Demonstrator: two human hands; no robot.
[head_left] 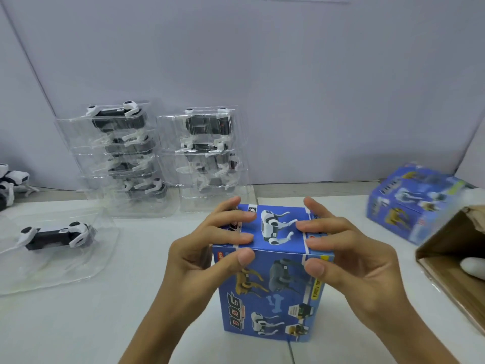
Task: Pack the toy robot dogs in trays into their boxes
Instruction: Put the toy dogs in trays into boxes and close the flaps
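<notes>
Both hands, left hand (pixel 210 248) and right hand (pixel 349 253), grip the upright blue dog-printed box (pixel 273 290).

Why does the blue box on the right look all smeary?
In the head view, the second blue box at the right edge is blurred, as is the cardboard carton beside it; the blue box between both hands stays sharp, and the edges bend from the wide lens.

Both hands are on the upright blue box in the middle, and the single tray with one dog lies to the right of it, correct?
Not quite. Both the left hand and right hand do grip the upright blue box, but the single tray with one dog lies to its left, not right. The head view shows it; a second blue box and a carton are on the right.
</notes>
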